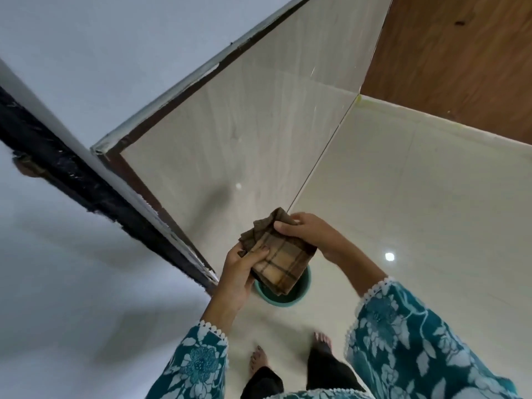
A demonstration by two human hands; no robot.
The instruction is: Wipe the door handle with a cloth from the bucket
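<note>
Your left hand (240, 273) and right hand (312, 236) both grasp folded brown plaid cloth (280, 257) above teal round bucket (299, 296) — brownish door handle (27, 165) lies far left, nearer left hand.

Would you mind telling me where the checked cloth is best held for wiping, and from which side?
Grip the folded, thicker half of the checked cloth, where the left hand already pinches it, coming from the left edge. The loose corner by the right hand is bunched, and the lower end hangs free over the teal bucket.
</note>
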